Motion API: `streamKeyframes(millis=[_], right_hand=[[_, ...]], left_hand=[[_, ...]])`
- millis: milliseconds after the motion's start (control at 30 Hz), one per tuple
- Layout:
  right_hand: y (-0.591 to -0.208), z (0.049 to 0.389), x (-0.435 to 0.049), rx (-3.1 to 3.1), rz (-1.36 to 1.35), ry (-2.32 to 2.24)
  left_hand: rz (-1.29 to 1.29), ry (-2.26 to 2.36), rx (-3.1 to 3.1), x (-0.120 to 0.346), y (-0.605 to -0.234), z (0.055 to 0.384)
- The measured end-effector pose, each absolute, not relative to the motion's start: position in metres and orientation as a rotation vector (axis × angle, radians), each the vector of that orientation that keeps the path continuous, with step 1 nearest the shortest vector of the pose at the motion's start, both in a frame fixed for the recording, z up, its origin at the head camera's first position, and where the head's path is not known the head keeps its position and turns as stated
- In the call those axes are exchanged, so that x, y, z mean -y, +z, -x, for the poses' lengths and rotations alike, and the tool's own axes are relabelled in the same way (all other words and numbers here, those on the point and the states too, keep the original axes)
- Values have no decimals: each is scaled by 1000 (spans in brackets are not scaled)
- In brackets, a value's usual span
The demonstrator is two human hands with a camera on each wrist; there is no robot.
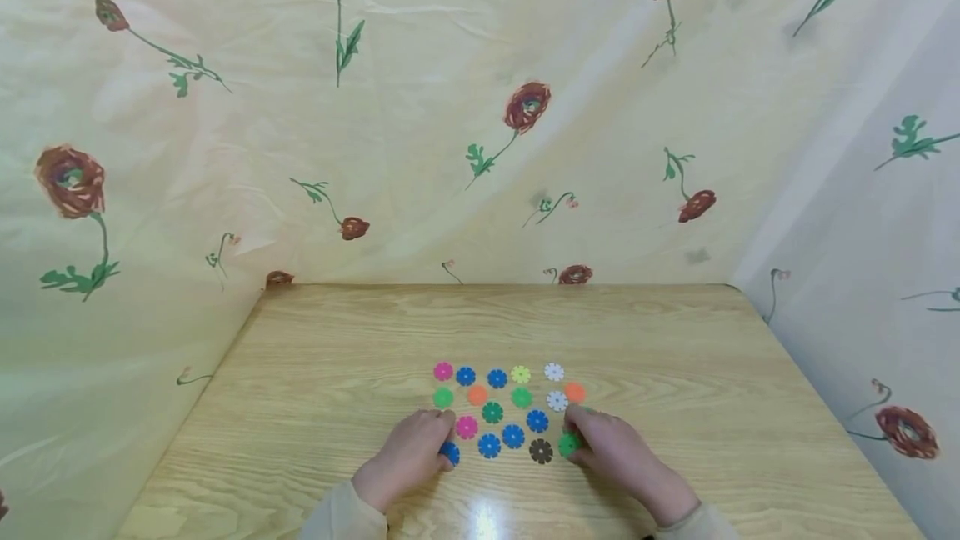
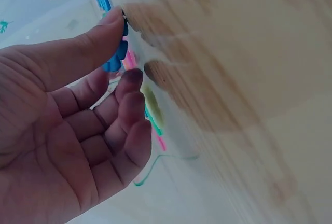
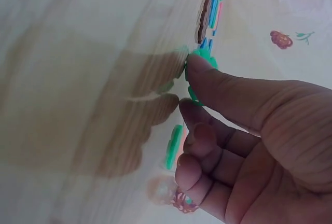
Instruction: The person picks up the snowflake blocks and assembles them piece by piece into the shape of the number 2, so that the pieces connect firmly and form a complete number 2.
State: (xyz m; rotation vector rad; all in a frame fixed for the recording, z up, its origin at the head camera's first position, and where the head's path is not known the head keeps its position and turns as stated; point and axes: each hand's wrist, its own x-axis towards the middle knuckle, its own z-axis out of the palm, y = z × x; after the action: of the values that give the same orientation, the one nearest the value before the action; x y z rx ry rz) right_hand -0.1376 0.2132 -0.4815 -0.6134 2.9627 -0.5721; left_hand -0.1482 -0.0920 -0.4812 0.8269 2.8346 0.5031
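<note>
Small flat notched discs in several colours lie in loose rows on the wooden table. At the left end of the front row my left hand (image 1: 408,450) pinches a blue notched disc (image 1: 452,454) between thumb and finger. In the left wrist view that blue disc (image 2: 113,62) shows tilted under the thumb, the other fingers half curled. My right hand (image 1: 621,450) pinches a green notched disc (image 1: 567,445) at the row's right end. The right wrist view has the thumb over this green disc (image 3: 205,57), index fingertip at its lower edge. A brown disc (image 1: 541,451) lies just left of it.
Between the hands lie blue discs (image 1: 490,445), a pink disc (image 1: 467,427) and a dark green disc (image 1: 492,412). Farther back are a yellow disc (image 1: 521,374), white discs (image 1: 554,372) and orange discs (image 1: 477,395). Flower-patterned cloth (image 1: 420,107) surrounds the table (image 1: 337,332).
</note>
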Motion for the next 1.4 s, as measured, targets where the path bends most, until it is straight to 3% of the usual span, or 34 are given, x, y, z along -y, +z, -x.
streamKeyframes(millis=[800, 1400], right_hand=[[-464, 129, -196, -2539, 659, -1351], [-459, 127, -166, -2219, 535, -1730]], left_hand=[[-711, 1355, -2413, 82, -472, 143], [-937, 1297, -2762, 62, -467, 129]])
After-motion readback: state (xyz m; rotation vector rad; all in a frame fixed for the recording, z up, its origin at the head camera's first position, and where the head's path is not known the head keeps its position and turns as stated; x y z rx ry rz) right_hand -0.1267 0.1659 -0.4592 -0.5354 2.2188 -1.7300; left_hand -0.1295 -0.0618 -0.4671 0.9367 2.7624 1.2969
